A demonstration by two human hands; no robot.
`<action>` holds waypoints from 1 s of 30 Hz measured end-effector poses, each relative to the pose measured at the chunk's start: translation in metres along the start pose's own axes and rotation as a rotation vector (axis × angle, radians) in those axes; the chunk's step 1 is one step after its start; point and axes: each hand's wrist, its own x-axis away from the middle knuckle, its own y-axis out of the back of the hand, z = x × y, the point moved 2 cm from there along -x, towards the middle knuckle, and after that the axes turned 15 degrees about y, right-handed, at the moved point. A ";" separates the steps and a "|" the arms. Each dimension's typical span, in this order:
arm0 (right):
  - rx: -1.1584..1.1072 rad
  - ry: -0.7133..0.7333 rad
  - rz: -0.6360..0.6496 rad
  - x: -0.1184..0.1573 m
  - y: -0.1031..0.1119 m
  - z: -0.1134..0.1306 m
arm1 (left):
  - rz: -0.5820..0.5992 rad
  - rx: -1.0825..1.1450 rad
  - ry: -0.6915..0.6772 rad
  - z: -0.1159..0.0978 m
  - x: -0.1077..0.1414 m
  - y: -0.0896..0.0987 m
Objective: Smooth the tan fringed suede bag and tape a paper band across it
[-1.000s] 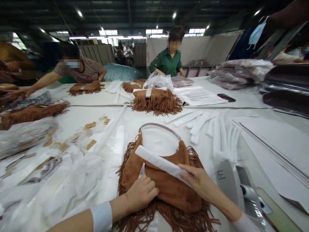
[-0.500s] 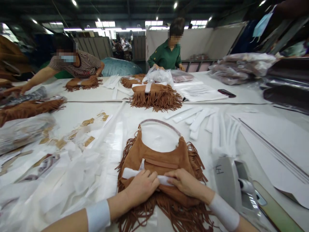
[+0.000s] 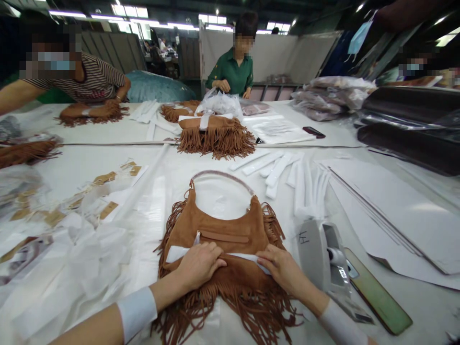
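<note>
A brown suede handbag (image 3: 230,219) with long fringe lies flat in front of me, its wrapped handle (image 3: 223,174) pointing away. Across its front, under a short zipper with a leather tab, runs a white padding strip (image 3: 176,254). My left hand (image 3: 201,265) presses on strip and suede with bent fingers, the thumb on a fold of the bag. At the strip's other end my right hand (image 3: 282,269) pinches the bag's fold between thumb and fingers. Between the hands the folded suede covers most of the strip; only a thin white edge shows.
Several loose white strips (image 3: 275,167) and a grey tape dispenser (image 3: 318,256) are to the right, beside a green phone (image 3: 381,297). White paper and paper tags (image 3: 108,209) cover the left. A rolled fringed bag (image 3: 215,136) lies beyond; two people work across the table.
The suede below the strip now comes up over it between my hands. My right hand has shifted outward from the left one. The view has turned right.
</note>
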 end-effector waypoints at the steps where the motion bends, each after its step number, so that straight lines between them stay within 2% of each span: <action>1: 0.008 0.008 0.006 -0.002 0.002 0.000 | 0.003 0.001 0.005 0.000 -0.001 -0.001; 3: 0.063 0.036 -0.021 -0.006 0.012 0.003 | -0.006 0.002 -0.007 0.000 -0.002 -0.002; 5: 0.075 0.071 -0.105 -0.010 0.024 0.010 | -0.025 0.002 -0.025 0.001 0.000 -0.004; 7: -0.044 0.071 -0.131 -0.010 0.033 0.017 | -0.047 -0.005 -0.046 0.002 0.004 -0.007; 10: -0.213 0.032 0.072 -0.007 0.031 0.028 | -0.091 -0.035 -0.084 0.004 0.010 -0.011; 12: -0.201 0.047 0.241 -0.005 0.026 0.035 | -0.132 -0.062 -0.111 0.005 0.013 -0.013; 15: -0.120 0.095 0.372 -0.005 0.020 0.042 | -0.181 -0.086 -0.149 0.004 0.016 -0.014; 20: 0.113 0.076 0.466 -0.007 0.022 0.051 | -0.175 -0.073 -0.168 0.004 0.017 -0.014; 24: 0.281 0.083 0.456 -0.005 0.020 0.056 | -0.144 -0.064 -0.142 0.006 0.015 -0.017; 30: 0.427 0.091 0.452 0.005 -0.004 0.046 | -0.073 -0.031 -0.106 0.009 0.010 -0.019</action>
